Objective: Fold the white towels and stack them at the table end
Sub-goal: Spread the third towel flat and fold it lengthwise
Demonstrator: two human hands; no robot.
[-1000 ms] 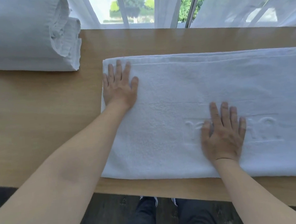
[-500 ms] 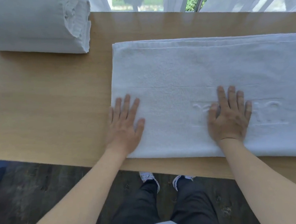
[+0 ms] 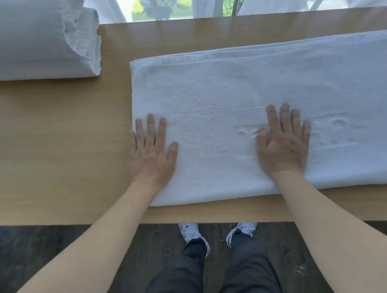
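- White terry cloth, thick and soft: the towel (image 3: pixel 264 87) lies flat on the wooden table (image 3: pixel 53 145), folded lengthwise, and runs out of view past the right hand.
- Left hand (image 3: pixel 152 155) rests palm down with its fingers straight and slightly spread; the towel's short edge runs under the little finger, and the near corner sits just below the wrist.
- Right hand (image 3: pixel 283 146) also presses flat, fingers straight, over a raised woven pattern that continues beyond the little finger.
- It looks limp and light, likely to sag and crease when lifted, and unlikely to slip on the wood.
- Best hold, I judge: pinch both layers at the corners of the short edge beside the left fingers.
- Beyond the left fingertips, well apart, folded towels (image 3: pixel 26 39) are stacked at the table end.
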